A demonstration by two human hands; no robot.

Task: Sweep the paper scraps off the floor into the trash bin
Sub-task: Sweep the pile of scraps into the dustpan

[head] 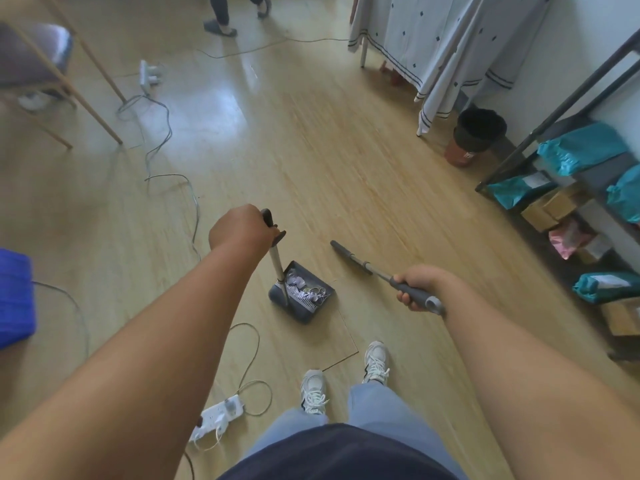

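Scraps are in: one heap of paper scraps [298, 283] sits in the single dustpan [304, 315], just ahead of your shoes. Your left grip [239, 230] curls round its upright handle, and your right grip [415, 287] is wrapped round the one broom [360, 263]. One trash bin [464, 154] stands at two o'clock, well apart. Two power strips lie at seven [218, 415] and eleven [149, 72].

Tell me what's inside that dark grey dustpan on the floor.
Pale crumpled paper scraps and thin ring-like bits lie in the dark grey plastic dustpan. Its metal pole covers a strip, and anything beneath the pile is hidden.
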